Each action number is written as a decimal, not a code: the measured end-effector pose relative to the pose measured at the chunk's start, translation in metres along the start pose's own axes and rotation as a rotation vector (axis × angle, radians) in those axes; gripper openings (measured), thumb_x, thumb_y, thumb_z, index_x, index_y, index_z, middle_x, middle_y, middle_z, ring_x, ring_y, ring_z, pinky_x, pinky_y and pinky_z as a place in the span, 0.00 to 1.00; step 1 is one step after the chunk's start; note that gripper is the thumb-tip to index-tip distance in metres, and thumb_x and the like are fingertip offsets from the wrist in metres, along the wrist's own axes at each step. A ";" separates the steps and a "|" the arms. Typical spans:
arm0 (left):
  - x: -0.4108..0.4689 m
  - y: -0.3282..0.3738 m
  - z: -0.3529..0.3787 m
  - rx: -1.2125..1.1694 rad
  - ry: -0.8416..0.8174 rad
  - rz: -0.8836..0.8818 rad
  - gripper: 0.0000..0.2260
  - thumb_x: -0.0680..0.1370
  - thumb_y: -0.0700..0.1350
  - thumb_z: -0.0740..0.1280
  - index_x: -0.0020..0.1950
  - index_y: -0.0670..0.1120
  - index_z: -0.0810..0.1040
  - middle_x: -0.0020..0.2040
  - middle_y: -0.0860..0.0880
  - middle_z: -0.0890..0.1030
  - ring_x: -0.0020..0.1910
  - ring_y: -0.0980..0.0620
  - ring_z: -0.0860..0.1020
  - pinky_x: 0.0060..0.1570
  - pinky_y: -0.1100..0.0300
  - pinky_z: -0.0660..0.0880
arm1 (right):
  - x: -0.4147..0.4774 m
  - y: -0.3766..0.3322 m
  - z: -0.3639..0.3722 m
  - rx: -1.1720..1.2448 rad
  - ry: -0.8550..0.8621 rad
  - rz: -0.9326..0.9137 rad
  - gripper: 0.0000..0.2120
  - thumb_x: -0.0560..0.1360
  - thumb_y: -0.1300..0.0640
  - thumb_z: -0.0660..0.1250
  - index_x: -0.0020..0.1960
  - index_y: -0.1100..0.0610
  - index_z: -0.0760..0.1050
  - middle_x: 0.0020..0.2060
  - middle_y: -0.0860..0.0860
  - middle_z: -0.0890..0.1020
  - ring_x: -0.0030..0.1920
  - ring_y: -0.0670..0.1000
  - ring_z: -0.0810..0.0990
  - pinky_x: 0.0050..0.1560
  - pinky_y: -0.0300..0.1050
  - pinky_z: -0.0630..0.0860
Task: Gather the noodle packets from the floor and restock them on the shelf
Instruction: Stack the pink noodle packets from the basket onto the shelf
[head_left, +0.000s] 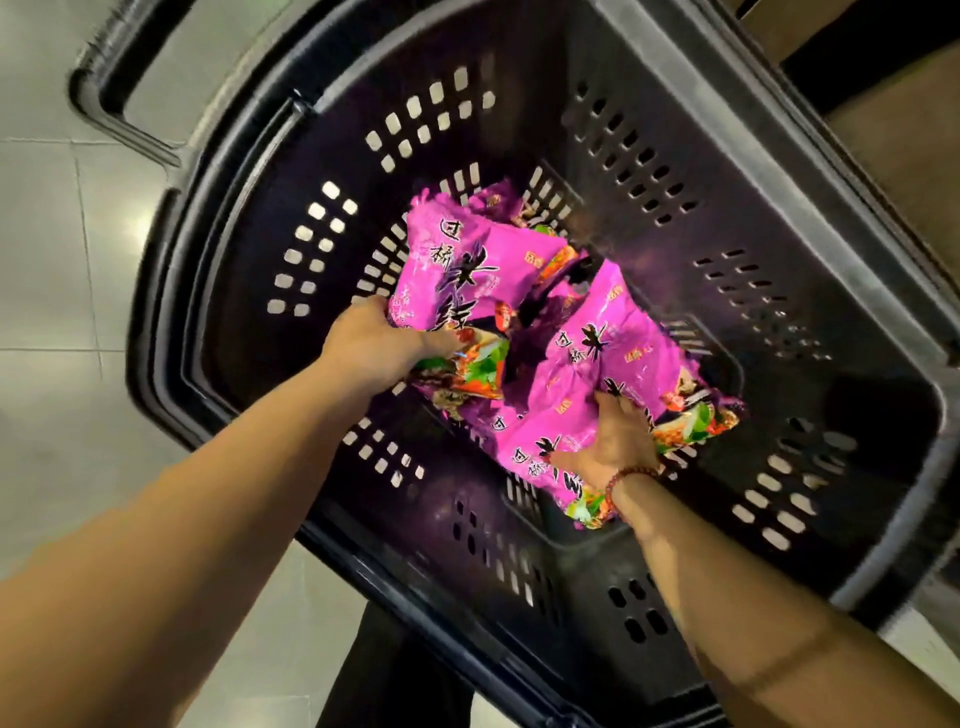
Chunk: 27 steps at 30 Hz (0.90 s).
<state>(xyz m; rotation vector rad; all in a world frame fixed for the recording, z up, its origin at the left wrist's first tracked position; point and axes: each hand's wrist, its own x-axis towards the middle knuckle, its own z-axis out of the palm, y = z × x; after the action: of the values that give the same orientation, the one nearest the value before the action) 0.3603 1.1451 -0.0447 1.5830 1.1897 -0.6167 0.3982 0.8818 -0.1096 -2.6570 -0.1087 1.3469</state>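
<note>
Gently: your left hand (374, 348), nine o'clock, and right hand (615, 441), five, grip likely slippery noodle packets (457, 260); pinch their ends.

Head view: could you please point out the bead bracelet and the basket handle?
bead bracelet (628, 475), head view, on its beads at the wrist.
basket handle (96, 109), head view, on its bent corner.

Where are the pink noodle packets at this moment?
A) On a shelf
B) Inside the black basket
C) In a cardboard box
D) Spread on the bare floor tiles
B: the pink noodle packets sit between the perforated walls of the black basket.
</note>
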 end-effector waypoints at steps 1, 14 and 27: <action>-0.003 0.001 0.001 -0.006 -0.002 0.011 0.18 0.66 0.50 0.80 0.52 0.48 0.78 0.50 0.49 0.83 0.50 0.49 0.81 0.56 0.52 0.77 | -0.001 -0.001 0.001 -0.029 0.004 0.027 0.43 0.58 0.42 0.81 0.66 0.58 0.69 0.64 0.55 0.73 0.65 0.57 0.71 0.63 0.48 0.71; -0.107 0.034 -0.009 -0.415 -0.049 0.116 0.20 0.67 0.47 0.80 0.56 0.47 0.79 0.47 0.47 0.86 0.45 0.44 0.85 0.50 0.37 0.80 | -0.095 -0.026 -0.085 0.440 0.220 0.032 0.19 0.76 0.52 0.69 0.62 0.60 0.71 0.49 0.55 0.81 0.52 0.57 0.80 0.50 0.45 0.74; -0.333 0.121 -0.085 -0.564 -0.046 0.306 0.31 0.60 0.54 0.80 0.60 0.48 0.78 0.52 0.48 0.85 0.51 0.47 0.84 0.52 0.52 0.77 | -0.336 -0.067 -0.284 1.097 0.705 -0.168 0.11 0.73 0.67 0.70 0.55 0.60 0.76 0.42 0.51 0.82 0.35 0.35 0.79 0.37 0.29 0.75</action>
<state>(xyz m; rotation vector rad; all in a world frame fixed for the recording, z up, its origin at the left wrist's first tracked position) 0.3297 1.0948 0.3149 1.2198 0.9512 -0.0981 0.4289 0.8704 0.3341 -1.8990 0.3710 0.1828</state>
